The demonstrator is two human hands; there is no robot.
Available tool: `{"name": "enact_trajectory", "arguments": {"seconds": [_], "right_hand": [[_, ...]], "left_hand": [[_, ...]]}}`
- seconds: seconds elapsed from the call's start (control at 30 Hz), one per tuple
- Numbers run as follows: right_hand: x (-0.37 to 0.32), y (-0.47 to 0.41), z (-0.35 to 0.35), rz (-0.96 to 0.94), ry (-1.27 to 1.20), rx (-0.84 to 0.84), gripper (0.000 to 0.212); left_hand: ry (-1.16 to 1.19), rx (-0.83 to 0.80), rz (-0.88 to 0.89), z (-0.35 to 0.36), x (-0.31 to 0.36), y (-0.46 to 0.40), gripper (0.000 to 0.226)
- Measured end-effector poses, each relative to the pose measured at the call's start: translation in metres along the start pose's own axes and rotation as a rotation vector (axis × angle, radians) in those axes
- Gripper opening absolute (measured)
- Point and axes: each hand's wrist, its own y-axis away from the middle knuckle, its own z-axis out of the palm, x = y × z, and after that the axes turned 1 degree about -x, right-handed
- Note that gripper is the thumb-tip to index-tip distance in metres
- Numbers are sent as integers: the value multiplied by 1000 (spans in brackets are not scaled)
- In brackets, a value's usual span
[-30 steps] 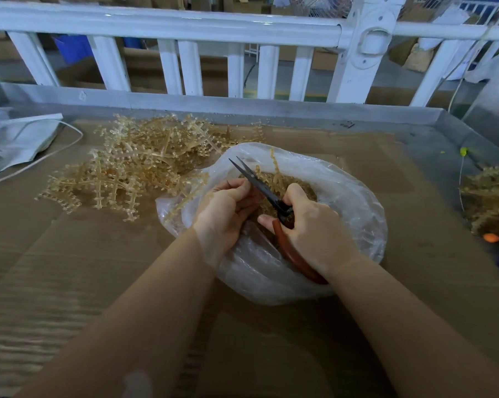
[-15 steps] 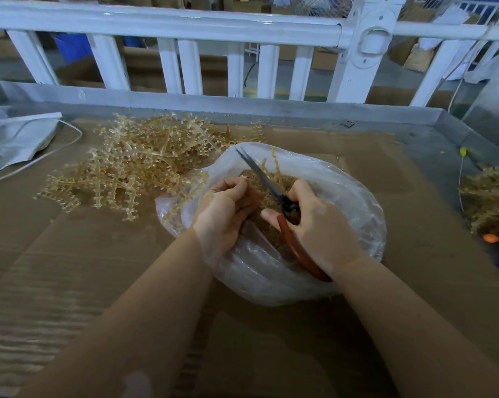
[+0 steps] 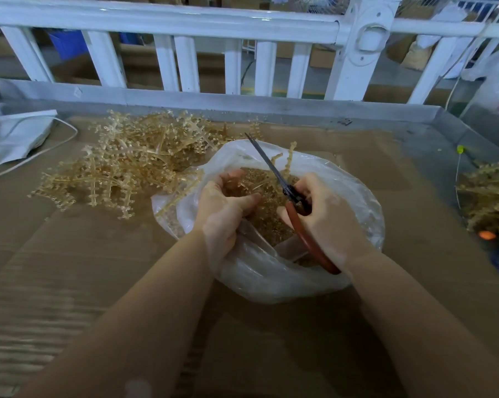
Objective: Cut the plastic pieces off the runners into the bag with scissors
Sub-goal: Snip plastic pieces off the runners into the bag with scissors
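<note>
Clear plastic bag (image 3: pixel 271 271) sits open on the cardboard-covered surface (image 3: pixel 99 268), both hands over its mouth. The right hand (image 3: pixel 326 219) has its grip curled round the red-handled scissors (image 3: pixel 297 208), blades together, pointing up and away. The left hand (image 3: pixel 225 208) has its grip curled; what it pinches is unclear. A runner (image 3: pixel 288 159) pokes up just behind the blades; a heap of runners (image 3: pixel 127 162) lies left of the bag
</note>
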Motion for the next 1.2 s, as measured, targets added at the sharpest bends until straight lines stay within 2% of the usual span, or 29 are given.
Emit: {"name": "enact_trajectory", "arguments": {"seconds": [0.1, 0.23, 0.43, 0.57, 0.7, 1.0, 1.2], "right_hand": [[0, -1, -4, -34, 18, -10, 19], [-2, -4, -6, -50, -31, -59, 27], [-8, -10, 1, -79, -73, 100, 22], [-14, -15, 7, -37, -144, 160, 22], [-19, -20, 11, -11, -155, 152, 28], [-17, -21, 11, 5, -195, 191, 20], [-16, -25, 11, 52, -226, 165, 22]], "left_hand": [[67, -31, 1, 0, 1, -1, 42], [160, -146, 27, -3, 0, -2, 41], [217, -267, 22, -4, 1, -3, 32], [196, -273, 51, -3, 0, 0, 35], [152, -253, 79, -2, -1, 0, 32], [87, -259, 131, -1, -3, 3, 39], [61, -250, 135, -1, -1, 6, 43]]}}
